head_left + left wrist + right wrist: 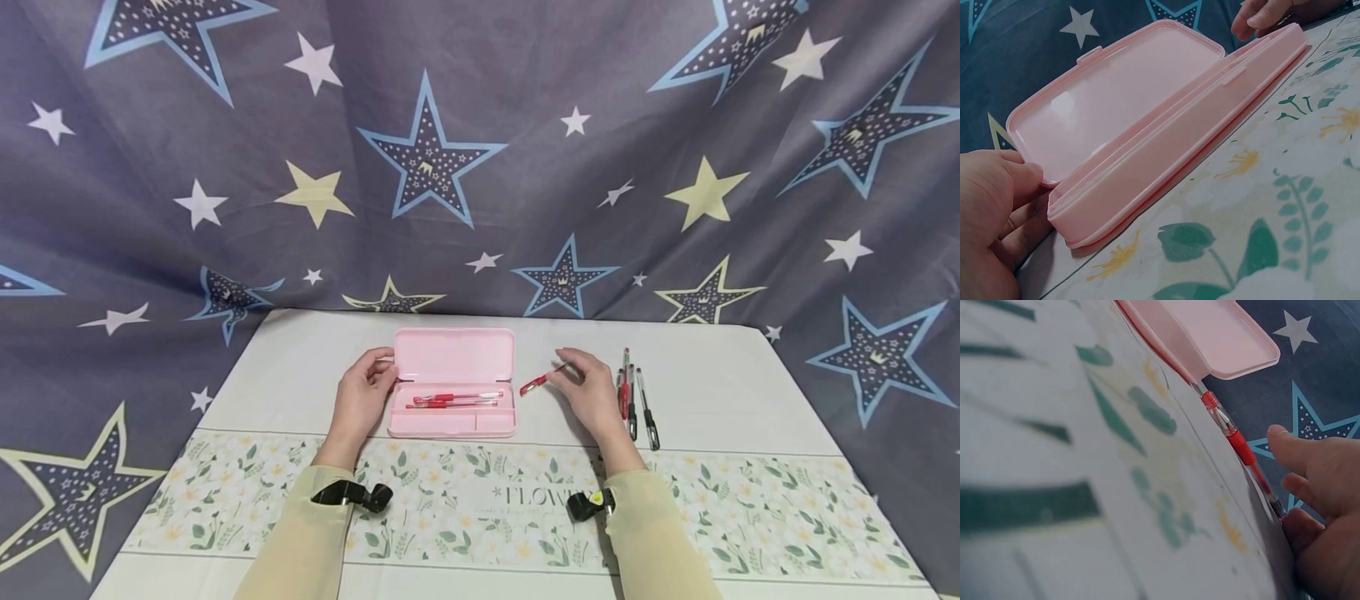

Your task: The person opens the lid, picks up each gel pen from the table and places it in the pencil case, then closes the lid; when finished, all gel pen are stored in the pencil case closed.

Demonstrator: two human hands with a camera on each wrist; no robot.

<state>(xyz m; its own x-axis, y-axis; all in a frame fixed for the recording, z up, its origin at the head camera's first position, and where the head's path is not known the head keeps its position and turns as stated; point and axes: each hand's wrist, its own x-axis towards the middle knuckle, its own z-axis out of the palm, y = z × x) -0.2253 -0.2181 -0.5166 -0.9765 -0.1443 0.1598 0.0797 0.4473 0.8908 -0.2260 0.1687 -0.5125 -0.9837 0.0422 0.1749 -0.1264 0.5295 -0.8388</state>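
Observation:
A pink pencil case [452, 432] lies open on the table, its lid [454, 355] tipped back towards the curtain. Red gel pens [457, 403] lie in its rear compartment. My left hand [366, 392] holds the case's left end, the thumb [1034, 172] at the lid's lower corner and the other fingers partly hidden behind. To the right of the case, my right hand [588, 392] pinches the rear end of another red gel pen [1241, 447]. That pen's capped end points at the case; the exact finger contact is partly hidden.
Several black and red pens [648, 417] lie side by side just right of my right hand. A floral runner [480, 533] crosses the table in front of the case. Behind the table hangs a star-patterned curtain [495, 192].

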